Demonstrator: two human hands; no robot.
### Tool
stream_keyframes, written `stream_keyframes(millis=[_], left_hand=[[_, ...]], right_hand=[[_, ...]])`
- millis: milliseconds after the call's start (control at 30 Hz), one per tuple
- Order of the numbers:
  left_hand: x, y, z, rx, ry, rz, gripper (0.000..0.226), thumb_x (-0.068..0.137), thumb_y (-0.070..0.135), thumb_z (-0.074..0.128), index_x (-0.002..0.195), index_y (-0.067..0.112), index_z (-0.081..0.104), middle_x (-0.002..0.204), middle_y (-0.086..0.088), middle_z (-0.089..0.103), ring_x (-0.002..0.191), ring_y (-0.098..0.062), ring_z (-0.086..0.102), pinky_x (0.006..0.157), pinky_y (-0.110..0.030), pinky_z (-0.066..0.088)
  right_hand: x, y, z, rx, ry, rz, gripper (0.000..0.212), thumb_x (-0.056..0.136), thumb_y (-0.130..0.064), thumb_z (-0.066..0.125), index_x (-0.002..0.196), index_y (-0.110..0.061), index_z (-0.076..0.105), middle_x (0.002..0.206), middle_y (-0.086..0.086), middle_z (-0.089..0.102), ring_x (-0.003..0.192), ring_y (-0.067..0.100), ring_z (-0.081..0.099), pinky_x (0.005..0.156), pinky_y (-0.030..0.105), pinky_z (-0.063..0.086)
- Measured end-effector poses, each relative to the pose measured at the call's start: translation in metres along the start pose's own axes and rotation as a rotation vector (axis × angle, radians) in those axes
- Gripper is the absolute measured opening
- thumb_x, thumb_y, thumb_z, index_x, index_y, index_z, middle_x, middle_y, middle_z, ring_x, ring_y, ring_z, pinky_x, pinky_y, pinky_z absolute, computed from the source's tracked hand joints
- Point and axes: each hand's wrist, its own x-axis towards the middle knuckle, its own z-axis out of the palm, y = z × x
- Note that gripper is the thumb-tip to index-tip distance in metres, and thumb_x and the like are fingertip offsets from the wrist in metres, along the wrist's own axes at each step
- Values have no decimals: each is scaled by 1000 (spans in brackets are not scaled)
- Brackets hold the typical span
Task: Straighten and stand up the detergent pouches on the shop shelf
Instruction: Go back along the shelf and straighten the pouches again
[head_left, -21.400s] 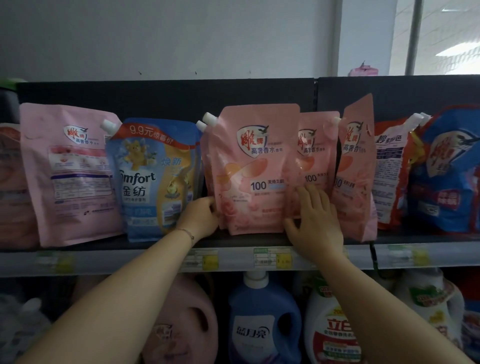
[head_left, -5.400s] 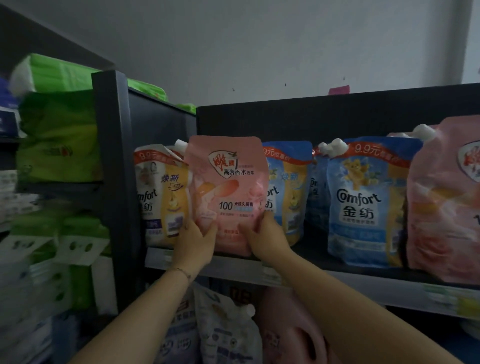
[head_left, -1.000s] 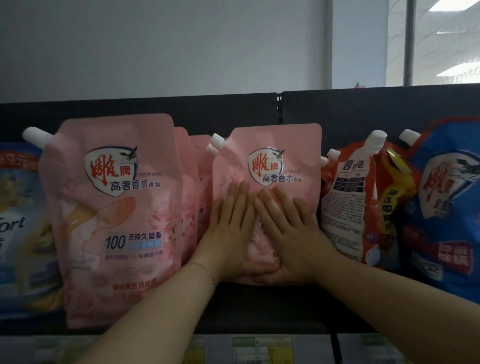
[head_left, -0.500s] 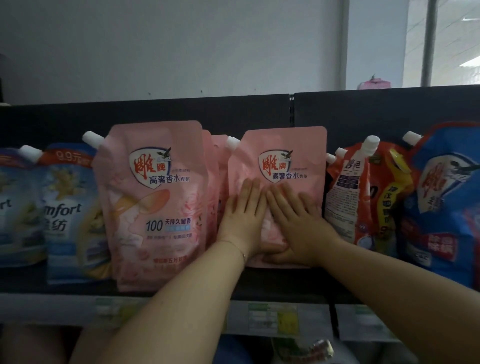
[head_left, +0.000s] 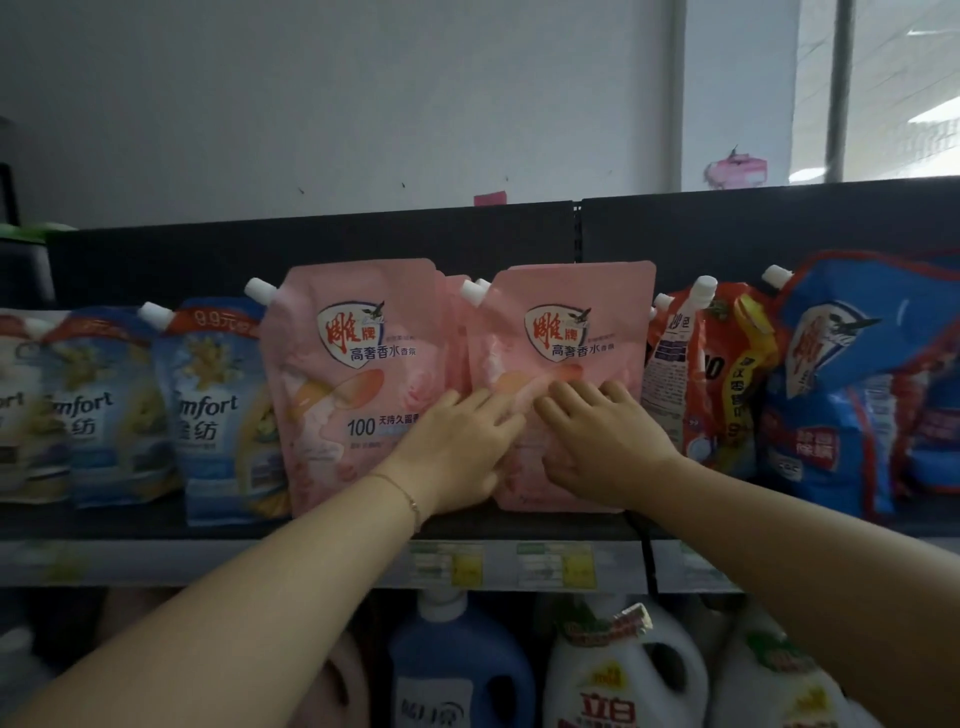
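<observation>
Two large pink detergent pouches stand upright side by side on the dark shelf (head_left: 519, 525). The right pink pouch (head_left: 576, 322) has both my hands on its front. My left hand (head_left: 462, 441) lies flat on its lower left part and overlaps the edge of the left pink pouch (head_left: 353, 374). My right hand (head_left: 597, 441) presses its lower middle, fingers only slightly bent. More pink pouches show between and behind the two. Neither hand grips anything.
Blue Comfort pouches (head_left: 218, 410) stand to the left. An orange-red pouch (head_left: 711, 374) and a leaning blue pouch (head_left: 852, 384) crowd the right. Price tags (head_left: 556, 566) line the shelf edge. Detergent bottles (head_left: 462, 670) fill the shelf below.
The view has pulled back and shifted, showing more of the lower shelf. Both hands have slid down slightly on the right pink pouch and stay pressed on it.
</observation>
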Motion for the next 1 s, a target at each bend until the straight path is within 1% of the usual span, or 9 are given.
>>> stream_keyframes(millis=[100, 200, 300, 400, 567, 667, 833, 933, 1000], left_hand=[[-29, -20, 5, 39, 8, 67, 51, 57, 27, 82, 102, 11, 64, 119, -14, 61, 91, -28, 64, 69, -35, 53], [-57, -40, 9, 41, 28, 93, 52, 51, 24, 84, 98, 14, 66, 122, -14, 61, 95, -28, 63, 70, -35, 54], [-84, -61, 18, 104, 67, 73, 50, 63, 28, 77, 110, 15, 64, 128, -11, 58, 104, -28, 58, 79, -40, 50], [-105, -86, 27, 156, 80, 15, 62, 78, 31, 63, 133, 10, 45, 139, -11, 44, 122, -30, 44, 92, -48, 45], [-125, -126, 45, 116, -73, -60, 84, 81, 62, 39, 145, 9, 31, 154, -11, 31, 141, -27, 30, 101, -45, 28], [-125, -141, 60, 71, -108, -78, 93, 81, 74, 30, 149, 10, 23, 156, -12, 28, 144, -27, 20, 110, -46, 18], [-114, -140, 77, 28, -82, -57, 108, 76, 81, 24, 152, 9, 0, 158, -10, -9, 145, -21, -12, 115, -42, -6], [-103, -136, 90, -14, -65, -86, 109, 73, 79, 27, 149, 2, 22, 157, -15, 19, 144, -29, 13, 112, -47, 14], [-93, -133, 99, 22, -42, -108, 109, 74, 80, 18, 151, 3, 9, 157, -16, 1, 146, -28, 1, 114, -47, 8]], right_hand=[[0, -15, -7, -10, 49, 24, 52, 77, -48, 57, 114, -11, 56, 112, 8, 59, 96, 28, 57, 76, 41, 47], [9, -41, -13, 10, 64, 1, 58, 78, -45, 59, 124, -9, 54, 123, 11, 55, 108, 31, 55, 81, 44, 49], [25, -69, -18, 50, 135, -109, 59, 73, -35, 69, 123, -7, 58, 126, 13, 58, 112, 32, 58, 86, 44, 51], [47, -96, -19, 83, 162, -198, 62, 72, -35, 73, 126, -7, 60, 133, 14, 58, 119, 31, 58, 90, 41, 52], [77, -133, -9, 124, 89, -166, 74, 85, -51, 37, 142, -5, 47, 150, 13, 42, 137, 29, 41, 105, 44, 45], [88, -146, 0, 92, 59, -166, 85, 87, -64, 31, 152, -10, 28, 159, 10, 24, 146, 25, 25, 114, 41, 28], [99, -142, 13, 18, 45, -168, 89, 87, -72, 21, 155, -15, 15, 160, 11, 20, 146, 27, 22, 113, 43, 21], [105, -134, 25, -16, -4, -148, 96, 83, -78, 22, 155, -15, 14, 159, 15, 20, 145, 31, 23, 113, 45, 19], [108, -129, 30, -30, -37, -132, 105, 77, -85, 18, 155, -15, 9, 160, 17, 13, 146, 34, 18, 113, 46, 13]])
